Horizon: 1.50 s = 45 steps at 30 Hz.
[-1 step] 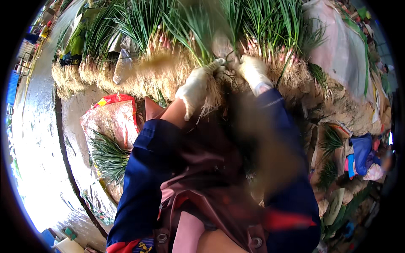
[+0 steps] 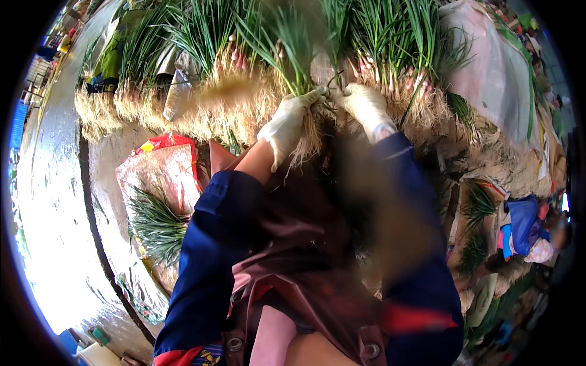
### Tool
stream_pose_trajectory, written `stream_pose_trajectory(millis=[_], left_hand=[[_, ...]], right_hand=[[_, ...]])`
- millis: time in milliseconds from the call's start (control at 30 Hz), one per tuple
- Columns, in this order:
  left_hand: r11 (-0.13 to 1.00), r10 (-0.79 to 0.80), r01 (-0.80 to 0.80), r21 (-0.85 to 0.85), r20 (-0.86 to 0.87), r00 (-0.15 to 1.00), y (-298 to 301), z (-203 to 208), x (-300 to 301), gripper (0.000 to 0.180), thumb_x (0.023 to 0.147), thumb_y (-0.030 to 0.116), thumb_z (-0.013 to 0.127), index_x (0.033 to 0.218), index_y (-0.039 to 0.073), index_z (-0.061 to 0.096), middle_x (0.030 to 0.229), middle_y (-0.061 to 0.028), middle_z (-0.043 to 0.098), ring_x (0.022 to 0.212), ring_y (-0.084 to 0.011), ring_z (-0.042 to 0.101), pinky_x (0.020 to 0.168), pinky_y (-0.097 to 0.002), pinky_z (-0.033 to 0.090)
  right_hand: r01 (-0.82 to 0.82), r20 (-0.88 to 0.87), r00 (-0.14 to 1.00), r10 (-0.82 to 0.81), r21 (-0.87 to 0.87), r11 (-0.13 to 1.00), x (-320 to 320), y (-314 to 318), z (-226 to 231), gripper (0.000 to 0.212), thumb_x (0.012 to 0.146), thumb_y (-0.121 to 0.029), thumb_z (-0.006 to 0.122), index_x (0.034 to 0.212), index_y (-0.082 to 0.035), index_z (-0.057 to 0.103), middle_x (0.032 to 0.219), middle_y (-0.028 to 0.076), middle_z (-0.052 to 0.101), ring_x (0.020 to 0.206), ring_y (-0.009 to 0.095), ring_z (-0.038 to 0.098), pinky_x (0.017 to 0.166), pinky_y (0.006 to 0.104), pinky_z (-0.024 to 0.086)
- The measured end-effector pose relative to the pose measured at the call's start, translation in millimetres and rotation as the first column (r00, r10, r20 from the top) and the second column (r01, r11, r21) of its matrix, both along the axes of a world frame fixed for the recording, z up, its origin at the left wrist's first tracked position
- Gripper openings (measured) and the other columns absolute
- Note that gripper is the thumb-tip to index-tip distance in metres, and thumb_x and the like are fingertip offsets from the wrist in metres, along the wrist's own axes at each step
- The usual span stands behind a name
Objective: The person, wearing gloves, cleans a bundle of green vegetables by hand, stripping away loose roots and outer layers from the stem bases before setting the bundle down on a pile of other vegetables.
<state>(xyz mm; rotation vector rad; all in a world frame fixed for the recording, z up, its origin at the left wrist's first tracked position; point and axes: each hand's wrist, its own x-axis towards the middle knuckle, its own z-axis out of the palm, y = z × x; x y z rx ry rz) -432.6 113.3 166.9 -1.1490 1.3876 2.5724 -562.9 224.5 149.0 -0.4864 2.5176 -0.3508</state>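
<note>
Found bunch [image 2: 297, 73] at upper centre of the frame, leaves toward the top edge, roots [image 2: 310, 141] hanging below. Noted left hand [image 2: 288, 122], gloved in white, closed round the bunch just above the roots. Noted right hand [image 2: 366, 107], likewise gloved, just beside the left at upper centre, fingers bent in toward the base of the bunch. Cannot tell from this view whether gripping a strand there or merely touching.

Judged part-way through on this bunch: gathered and in the grasp, but not yet set down, with roots long and attached. Could not make out any band round it, owing to dark, crowded detail between the hands.

Recorded many more plants in left row [image 2: 198, 30] at upper left and in right row [image 2: 390, 36] right of upper centre, with roots on wherever visible. Unable to sort these into handled and unhandled.

Recorded also a separate clump [image 2: 157, 226] by a sack [image 2: 155, 171] at centre left, well apart from both hands, and further greenery [image 2: 479, 204] at centre right. Unable to rate either as finished or waiting. Noted bag [image 2: 177, 97] against the left row, sheet [image 2: 485, 67] at upper right, and apron [image 2: 299, 219] at lower centre.
</note>
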Motion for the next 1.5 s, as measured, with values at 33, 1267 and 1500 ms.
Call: stream_pose_trajectory(millis=[33, 1267, 1500], left_hand=[[0.997, -0.067, 0.066, 0.029, 0.015, 0.998, 3.7, -2.6, -4.6, 0.013, 0.081, 0.015, 0.066, 0.086, 0.003, 0.065, 0.071, -0.0035, 0.062, 0.05, -0.0103, 0.051, 0.044, -0.0238, 0.04], [0.937, -0.185, 0.226, 0.265, -0.169, 0.968, 1.9, -36.1, 22.2, 0.025, 0.088, 0.015, 0.055, 0.106, -0.003, 0.06, 0.078, -0.003, 0.065, 0.062, -0.0078, 0.057, 0.054, -0.0179, 0.045], [0.947, -0.274, 0.308, 0.095, -0.268, 0.924, -1.2, 42.3, 48.1, 0.035, 0.089, 0.021, 0.052, 0.117, -0.001, 0.051, 0.073, 0.004, 0.055, 0.062, -0.0067, 0.049, 0.053, -0.0151, 0.038]], right_hand=[[0.031, 0.093, 0.995, -0.022, -0.089, 0.996, 0.7, 7.2, -11.9, 0.029, 0.079, -0.033, 0.065, 0.097, -0.01, 0.062, 0.078, 0.004, 0.062, 0.071, 0.015, 0.058, 0.074, 0.0336, 0.049], [-0.213, -0.377, 0.923, 0.081, -0.323, 0.922, 39.4, -3.9, 5.2, 0.029, 0.082, -0.028, 0.06, 0.104, -0.009, 0.06, 0.089, 0.01, 0.066, 0.077, 0.022, 0.065, 0.071, 0.0341, 0.051], [-0.262, -0.018, 0.957, 0.29, 0.38, 0.887, 4.3, 77.1, -13.7, 0.044, 0.076, -0.038, 0.064, 0.109, -0.009, 0.059, 0.099, 0.015, 0.064, 0.086, 0.025, 0.064, 0.067, 0.0391, 0.051]])
